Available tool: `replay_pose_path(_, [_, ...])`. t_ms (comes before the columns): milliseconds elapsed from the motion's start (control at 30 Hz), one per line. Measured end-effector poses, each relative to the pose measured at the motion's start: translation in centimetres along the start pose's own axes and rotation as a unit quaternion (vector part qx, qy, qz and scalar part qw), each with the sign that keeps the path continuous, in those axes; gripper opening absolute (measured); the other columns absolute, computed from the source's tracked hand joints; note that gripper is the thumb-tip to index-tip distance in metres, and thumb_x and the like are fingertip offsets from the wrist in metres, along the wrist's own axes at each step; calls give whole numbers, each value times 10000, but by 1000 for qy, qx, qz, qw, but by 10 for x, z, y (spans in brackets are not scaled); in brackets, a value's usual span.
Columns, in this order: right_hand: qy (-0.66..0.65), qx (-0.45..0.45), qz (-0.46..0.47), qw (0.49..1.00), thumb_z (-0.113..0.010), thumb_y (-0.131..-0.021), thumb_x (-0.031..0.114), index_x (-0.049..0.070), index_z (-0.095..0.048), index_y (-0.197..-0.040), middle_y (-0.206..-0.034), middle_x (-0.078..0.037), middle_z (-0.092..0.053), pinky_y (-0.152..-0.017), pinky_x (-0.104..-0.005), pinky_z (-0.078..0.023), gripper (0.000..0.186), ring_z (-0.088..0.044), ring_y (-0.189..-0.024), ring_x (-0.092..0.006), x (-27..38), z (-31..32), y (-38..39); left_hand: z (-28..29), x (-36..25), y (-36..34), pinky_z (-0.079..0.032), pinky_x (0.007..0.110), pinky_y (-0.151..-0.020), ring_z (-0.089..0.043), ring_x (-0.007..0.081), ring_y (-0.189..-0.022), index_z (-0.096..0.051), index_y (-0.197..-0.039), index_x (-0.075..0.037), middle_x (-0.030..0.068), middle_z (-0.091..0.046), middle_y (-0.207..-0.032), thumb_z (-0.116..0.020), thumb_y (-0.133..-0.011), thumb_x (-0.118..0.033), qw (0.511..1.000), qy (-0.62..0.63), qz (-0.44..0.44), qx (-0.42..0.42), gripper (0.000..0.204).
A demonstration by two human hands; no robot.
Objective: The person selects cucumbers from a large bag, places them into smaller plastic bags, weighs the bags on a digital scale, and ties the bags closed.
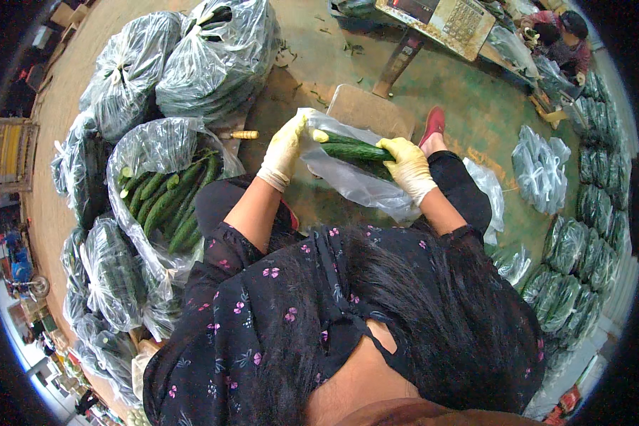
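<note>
Both my hands wear pale yellow-white gloves. My left hand [284, 150] is closed on the edge of a clear plastic bag [344, 186], in front of my lap. A few long dark green cucumbers [351, 150] lie side by side on the bag's film, partly enclosed by it. My right hand [407, 166] is wrapped over their right ends, fingers curled round them; its fingertips are partly hidden. Left of my knee, a large open plastic sack [123, 162] holds many loose cucumbers [165, 201].
A scale [348, 106] stands ahead, its post leading to a keypad display [451, 21]. Tied sacks [224, 67] crowd the left, near a wooden-handled tool [244, 135]. Plastic bags [539, 170] lie right; packed cucumber bags [571, 245] line the far right. Another person [564, 42] is at upper right.
</note>
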State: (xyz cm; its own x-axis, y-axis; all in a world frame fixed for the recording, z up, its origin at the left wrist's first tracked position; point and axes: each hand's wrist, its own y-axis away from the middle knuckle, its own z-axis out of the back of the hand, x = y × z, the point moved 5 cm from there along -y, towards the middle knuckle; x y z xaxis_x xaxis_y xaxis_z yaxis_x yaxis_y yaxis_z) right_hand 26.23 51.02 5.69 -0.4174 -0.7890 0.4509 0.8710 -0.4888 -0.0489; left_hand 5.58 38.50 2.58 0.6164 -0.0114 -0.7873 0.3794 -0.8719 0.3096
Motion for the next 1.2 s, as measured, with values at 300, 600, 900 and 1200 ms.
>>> replay_pose_path(300, [-15,-80,-112,990,-660,-684,18,72,-607,-1013,-921,-118,-594,-787,-342,-460,338,-583,-898,-291,0,102,56,15,6,9,-481,276,-703,-600,137,-762,-539,-1116,-32,35,-613,-904,-649,-830,-238,991,-125,-40,-30,370])
replay_pose_path(600, [-179,-151,-165,958,-678,-674,-47,14,-587,-1064,-1019,-90,-607,-878,-287,-442,405,-582,-972,-195,-1,142,92,15,8,5,-474,259,-735,-621,142,-781,-446,-1243,59,104,-623,-980,-684,-793,-213,983,-164,-55,-67,578])
replay_pose_path(900, [-290,-177,-173,925,-658,-692,-93,-18,-542,-1122,-1087,-74,-612,-909,-269,-437,452,-574,-1007,-153,-7,147,92,22,10,5,-424,286,-915,-564,205,-1043,-486,-1241,15,147,-578,-1170,-727,-710,-292,871,-479,-55,-96,659])
replay_pose_path(1200, [-168,-140,-156,963,-656,-688,-95,-3,-551,-1112,-1082,-71,-611,-911,-262,-428,447,-569,-1013,-153,-8,136,80,21,-1,-9,-417,318,-940,-550,273,-1093,-481,-1239,11,204,-567,-1174,-728,-701,-353,871,-466,-63,-144,695])
